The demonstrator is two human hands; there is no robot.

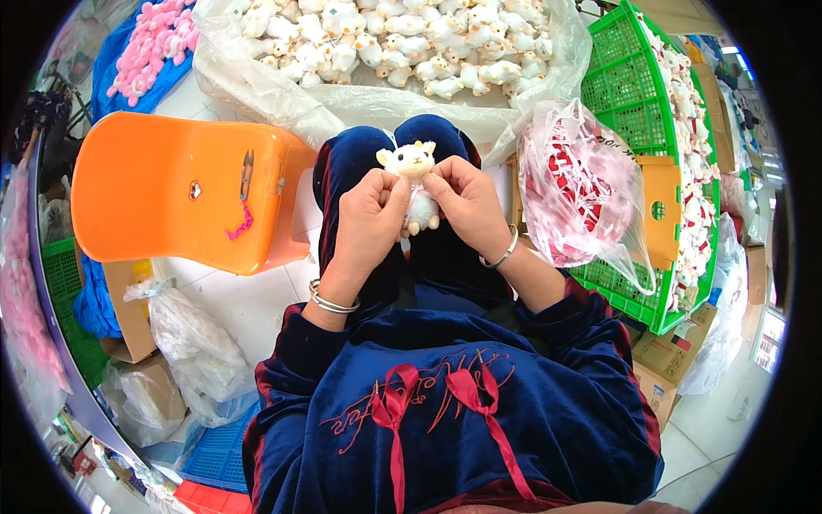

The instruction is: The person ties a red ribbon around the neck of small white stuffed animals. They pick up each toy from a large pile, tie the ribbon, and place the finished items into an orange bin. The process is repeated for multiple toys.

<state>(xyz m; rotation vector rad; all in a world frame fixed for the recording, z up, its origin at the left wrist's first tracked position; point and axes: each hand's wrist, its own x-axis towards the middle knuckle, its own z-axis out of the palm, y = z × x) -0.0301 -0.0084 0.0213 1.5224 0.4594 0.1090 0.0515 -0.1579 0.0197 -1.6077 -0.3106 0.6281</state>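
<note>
A small white plush lamb with yellowish ears and a grey-white body sits upright above my knees, facing up. My left hand is closed in a pinch at one side of its neck. My right hand pinches the other side, thumb and forefinger together. Something pale pink, perhaps a ribbon, shows at the neck between my thumbs; most of it is hidden by the fingers. To the left, thread snips and a bright pink strand lie on an orange plastic chair.
Ahead lies a big clear plastic bag full of white plush toys. On the right, a plastic bag of red and pink ribbons rests against green crates with more plush toys. Pink plush toys lie on blue sheeting at the far left.
</note>
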